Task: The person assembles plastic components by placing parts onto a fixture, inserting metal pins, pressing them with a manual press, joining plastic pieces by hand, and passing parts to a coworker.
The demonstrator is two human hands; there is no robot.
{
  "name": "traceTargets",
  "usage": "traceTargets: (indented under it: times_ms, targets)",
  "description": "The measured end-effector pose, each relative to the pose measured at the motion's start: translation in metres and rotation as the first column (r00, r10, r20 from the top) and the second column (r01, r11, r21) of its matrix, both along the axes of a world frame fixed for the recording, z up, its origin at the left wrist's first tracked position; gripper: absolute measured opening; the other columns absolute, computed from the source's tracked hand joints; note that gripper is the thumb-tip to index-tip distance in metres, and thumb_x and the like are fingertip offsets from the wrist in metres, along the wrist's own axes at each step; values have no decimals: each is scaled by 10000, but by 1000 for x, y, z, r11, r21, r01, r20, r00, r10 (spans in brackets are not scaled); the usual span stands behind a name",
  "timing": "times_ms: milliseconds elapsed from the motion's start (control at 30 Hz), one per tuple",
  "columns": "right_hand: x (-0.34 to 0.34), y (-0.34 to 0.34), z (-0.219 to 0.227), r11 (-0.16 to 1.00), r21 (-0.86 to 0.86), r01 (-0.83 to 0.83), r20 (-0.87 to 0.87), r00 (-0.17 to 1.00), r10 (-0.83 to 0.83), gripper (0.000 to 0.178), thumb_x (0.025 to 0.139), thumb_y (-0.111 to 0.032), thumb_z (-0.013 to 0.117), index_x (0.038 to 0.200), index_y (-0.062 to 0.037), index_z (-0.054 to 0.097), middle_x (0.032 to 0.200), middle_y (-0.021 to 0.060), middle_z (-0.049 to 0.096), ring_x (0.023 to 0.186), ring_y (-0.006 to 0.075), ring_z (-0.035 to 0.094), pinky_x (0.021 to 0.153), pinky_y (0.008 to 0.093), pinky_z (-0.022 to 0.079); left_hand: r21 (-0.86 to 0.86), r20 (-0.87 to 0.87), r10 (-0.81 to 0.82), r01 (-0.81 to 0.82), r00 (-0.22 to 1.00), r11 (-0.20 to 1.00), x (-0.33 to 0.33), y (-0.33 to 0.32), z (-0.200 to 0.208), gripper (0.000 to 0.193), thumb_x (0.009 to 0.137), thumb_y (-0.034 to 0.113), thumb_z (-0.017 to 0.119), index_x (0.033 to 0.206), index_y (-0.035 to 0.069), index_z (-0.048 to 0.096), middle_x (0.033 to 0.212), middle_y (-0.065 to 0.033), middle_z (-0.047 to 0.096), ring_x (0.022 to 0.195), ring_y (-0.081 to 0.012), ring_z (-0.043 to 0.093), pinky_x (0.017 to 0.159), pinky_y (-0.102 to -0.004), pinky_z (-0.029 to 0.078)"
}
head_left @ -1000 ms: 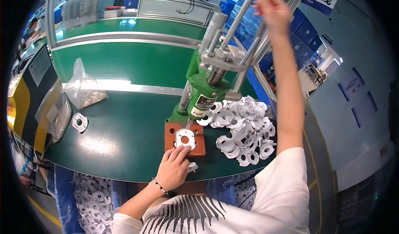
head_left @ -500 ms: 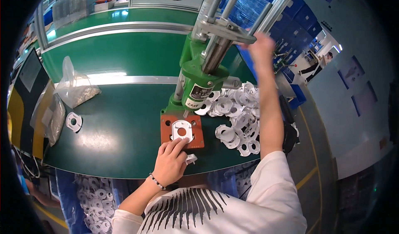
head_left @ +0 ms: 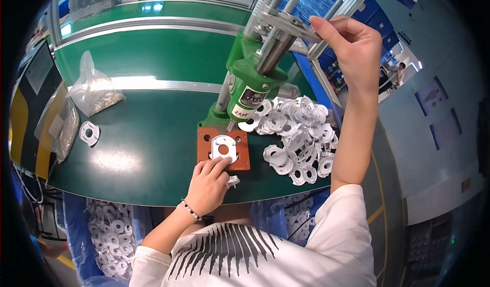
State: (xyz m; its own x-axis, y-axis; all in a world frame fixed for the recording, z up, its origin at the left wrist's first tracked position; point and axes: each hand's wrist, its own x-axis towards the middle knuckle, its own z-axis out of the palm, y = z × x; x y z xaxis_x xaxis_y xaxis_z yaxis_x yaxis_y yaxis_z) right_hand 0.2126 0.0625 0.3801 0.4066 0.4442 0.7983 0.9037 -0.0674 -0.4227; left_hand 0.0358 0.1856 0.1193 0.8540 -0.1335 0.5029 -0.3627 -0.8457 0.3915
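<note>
A white plastic part [head_left: 223, 141] with a round hole lies in the orange-red fixture [head_left: 244, 157] at the foot of a green bench press [head_left: 236, 93]. My left hand [head_left: 206, 187] has its fingertips on the near edge of that part. A second white plastic part [head_left: 233, 180] sticks out from beneath the same hand, seemingly held by it. The press's punch tip [head_left: 230, 126] stands above the fixture. Raised at the upper right, my right hand [head_left: 354, 44] has curled fingers at the end of the press's metal plate [head_left: 288, 24]; whatever lies within its grip is hidden.
Right of the press is a heap of white parts [head_left: 301, 129]. At the left are a single white part [head_left: 89, 133], a clear bag of small pieces [head_left: 97, 93] and a dark-and-yellow panel [head_left: 28, 118]. Below the table edge, blue-lined bins [head_left: 76, 241] hold more parts.
The view has shifted slightly. My right hand, blurred before, is sharper and farther right and up, beside the plate's end. My left hand stays on the part in the fixture.
</note>
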Motion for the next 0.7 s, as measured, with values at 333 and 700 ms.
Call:
traceTargets:
  times_ms: [333,700]
  targets:
    - [-2,-1,0,998,-65,-6,0,1000,6,111,742,-80,708,703,14,664,660,27,626,598,42,530,548,170,391,-30,5,24,-24,1000,999,-3,0,-2,194,646,94,619,816,21,561,1183,-99,497,1115,-254,439,922,-396,332]
    - [-33,-36,-47,773,620,131,-22,989,-150,370,914,-235,394,1023,90,533,1028,202,578,762,210,556,727,324,451,-402,182,-100,167,978,900,-4,11,3,145,705,56,590,836,21,539,1066,-127,553,943,-265,536,817,-359,405]
